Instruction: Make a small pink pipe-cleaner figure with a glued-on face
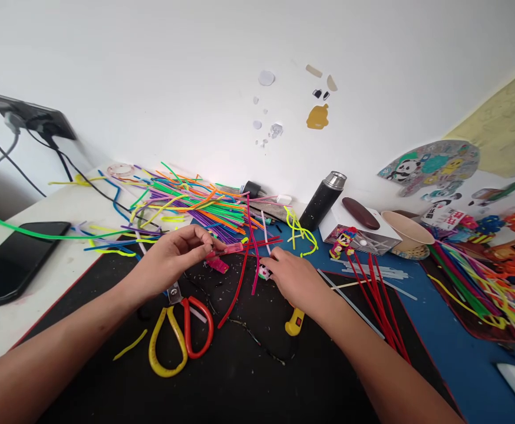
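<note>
Small white rounded piece with black and pink marks is at the fingertips of the right hand, over the black mat; thumb and fingers curl close around it, though I cannot tell whether they grip it. To its left, the left hand has thumb and forefinger pressed together, apparently pinching a tiny dark bit, just beside a bright pink scrap. Fine fingertip handling of small parts looks like the step in hand; the next move would call for a light pinch and steady wrists. Nearer the person lie scissors with one yellow and one red loop handle; farther out, many-coloured thin stems are heaped toward the white wall
</note>
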Demonstrator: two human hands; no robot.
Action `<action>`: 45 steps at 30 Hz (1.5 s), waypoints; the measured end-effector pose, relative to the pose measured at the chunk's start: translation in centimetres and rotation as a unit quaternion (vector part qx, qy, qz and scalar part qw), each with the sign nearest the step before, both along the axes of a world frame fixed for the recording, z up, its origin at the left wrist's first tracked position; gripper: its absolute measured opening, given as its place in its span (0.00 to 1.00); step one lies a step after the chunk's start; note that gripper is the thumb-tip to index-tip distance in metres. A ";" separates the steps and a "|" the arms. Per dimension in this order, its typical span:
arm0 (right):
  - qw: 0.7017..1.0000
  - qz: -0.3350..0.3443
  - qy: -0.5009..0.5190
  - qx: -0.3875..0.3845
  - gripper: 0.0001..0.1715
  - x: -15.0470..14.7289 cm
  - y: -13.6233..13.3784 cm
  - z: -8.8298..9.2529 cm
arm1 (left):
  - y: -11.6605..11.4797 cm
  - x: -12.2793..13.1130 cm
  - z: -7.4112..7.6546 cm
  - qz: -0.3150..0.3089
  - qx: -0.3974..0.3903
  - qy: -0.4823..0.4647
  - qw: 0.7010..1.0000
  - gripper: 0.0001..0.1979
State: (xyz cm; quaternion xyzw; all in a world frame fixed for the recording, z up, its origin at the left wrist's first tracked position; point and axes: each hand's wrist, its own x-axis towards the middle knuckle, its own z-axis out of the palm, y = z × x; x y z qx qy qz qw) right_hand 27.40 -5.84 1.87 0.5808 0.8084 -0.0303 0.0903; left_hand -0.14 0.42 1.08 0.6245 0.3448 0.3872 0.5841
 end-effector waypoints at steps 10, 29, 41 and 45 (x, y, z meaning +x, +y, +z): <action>0.919 -0.116 0.371 0.068 0.12 -0.4 -2.2 1.2 | -0.3 -0.1 -0.2 -0.044 -0.001 -0.012 0.999 0.10; 0.711 -0.142 0.680 -0.106 0.17 -8.2 1.8 -0.9 | 0.5 0.8 1.8 0.042 0.006 -0.041 0.998 0.14; 0.722 -0.115 0.674 -0.104 0.18 -7.6 0.4 -2.9 | -0.3 1.5 -0.1 0.044 -0.059 -0.104 0.992 0.13; 0.670 -0.134 0.723 -0.100 0.21 -7.4 0.7 -2.8 | -0.1 1.5 -0.3 0.075 -0.052 -0.143 0.986 0.12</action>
